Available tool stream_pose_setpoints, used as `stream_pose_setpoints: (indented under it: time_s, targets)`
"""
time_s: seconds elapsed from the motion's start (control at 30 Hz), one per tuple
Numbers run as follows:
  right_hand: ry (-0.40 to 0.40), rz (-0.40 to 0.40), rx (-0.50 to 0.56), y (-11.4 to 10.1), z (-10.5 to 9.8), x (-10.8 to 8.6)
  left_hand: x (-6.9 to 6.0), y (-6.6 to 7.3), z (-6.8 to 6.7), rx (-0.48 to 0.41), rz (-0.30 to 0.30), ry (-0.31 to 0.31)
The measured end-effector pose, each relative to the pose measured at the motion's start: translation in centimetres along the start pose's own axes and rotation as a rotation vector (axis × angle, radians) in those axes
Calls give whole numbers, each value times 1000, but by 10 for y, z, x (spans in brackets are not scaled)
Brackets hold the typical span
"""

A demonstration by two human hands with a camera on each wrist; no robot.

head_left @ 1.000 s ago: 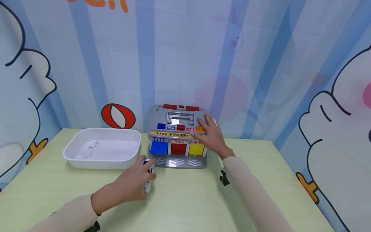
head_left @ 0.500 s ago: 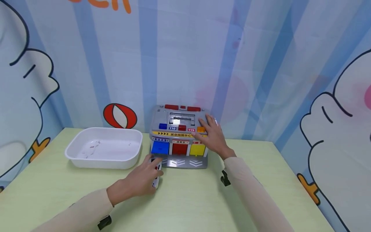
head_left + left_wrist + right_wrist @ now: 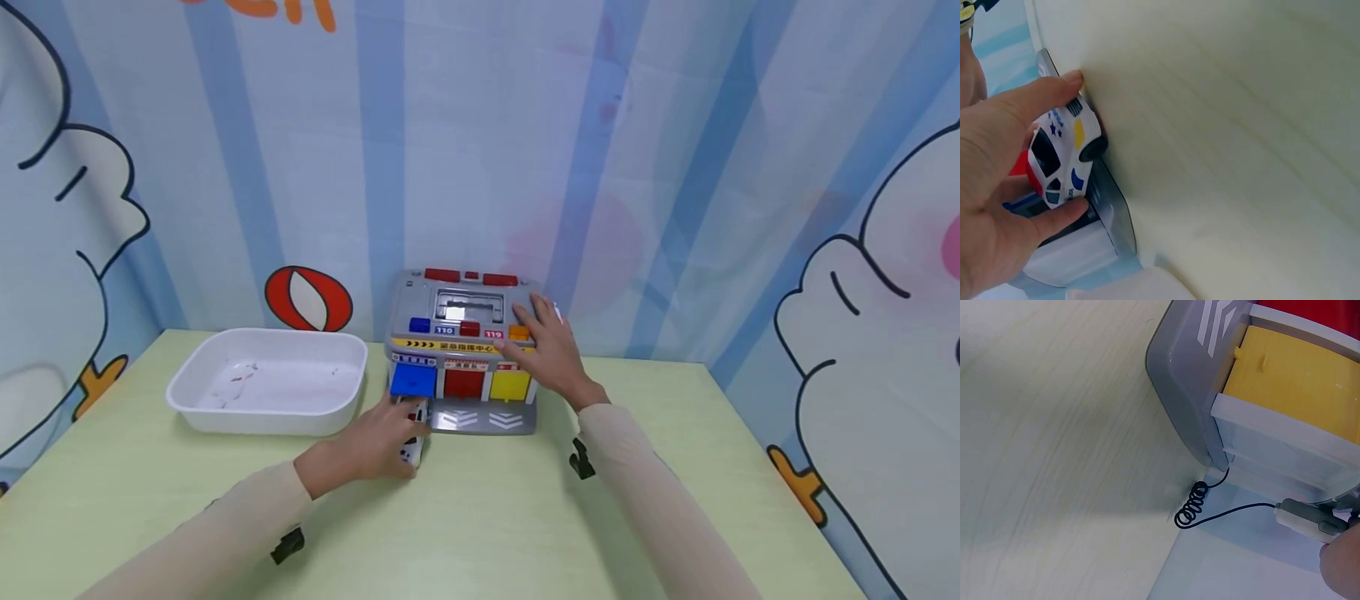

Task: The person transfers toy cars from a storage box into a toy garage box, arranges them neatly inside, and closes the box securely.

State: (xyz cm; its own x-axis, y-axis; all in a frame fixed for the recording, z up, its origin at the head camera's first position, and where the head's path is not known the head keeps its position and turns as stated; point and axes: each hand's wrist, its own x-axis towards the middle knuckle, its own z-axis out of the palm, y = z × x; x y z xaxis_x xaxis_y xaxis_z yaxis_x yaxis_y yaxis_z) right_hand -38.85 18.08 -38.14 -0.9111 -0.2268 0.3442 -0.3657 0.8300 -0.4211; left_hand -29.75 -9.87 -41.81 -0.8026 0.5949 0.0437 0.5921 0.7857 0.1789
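Observation:
My left hand [image 3: 367, 443] grips a white toy police car [image 3: 411, 451] between thumb and fingers at the front left of a grey toy station [image 3: 517, 292]. In the left wrist view the car [image 3: 1065, 150] shows dark windows, a yellow patch and blue stars, its far end toward a dark garage opening. Above that opening the blue door [image 3: 413, 381] is swung outward. The red door [image 3: 463, 384] and yellow door [image 3: 510, 386] hang down. My right hand [image 3: 553, 354] rests with spread fingers on the station's top right corner, near an orange button [image 3: 518, 332].
A white plastic tray [image 3: 270, 423] with small dark marks inside stands left of the station. On the station's right side hangs a small handset [image 3: 1304, 520] on a coiled black cord [image 3: 1194, 503]. A printed curtain [image 3: 465, 167] hangs behind the pale table [image 3: 480, 517].
My left hand has carried the toy police car rightward and forward, from beside the tray onto the station's front ramp before the blue door. My right hand stays on the station.

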Motion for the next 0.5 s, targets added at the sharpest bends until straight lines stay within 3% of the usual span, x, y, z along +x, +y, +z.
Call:
stream_pose_setpoints:
  time_s: [0.17,0.5]
  targets:
    - [3,-7,12,-2,-1,0,5,-6,2,17,-8,-9]
    - [0,-1,8,0,0,0,8,-15,8,103,65,24]
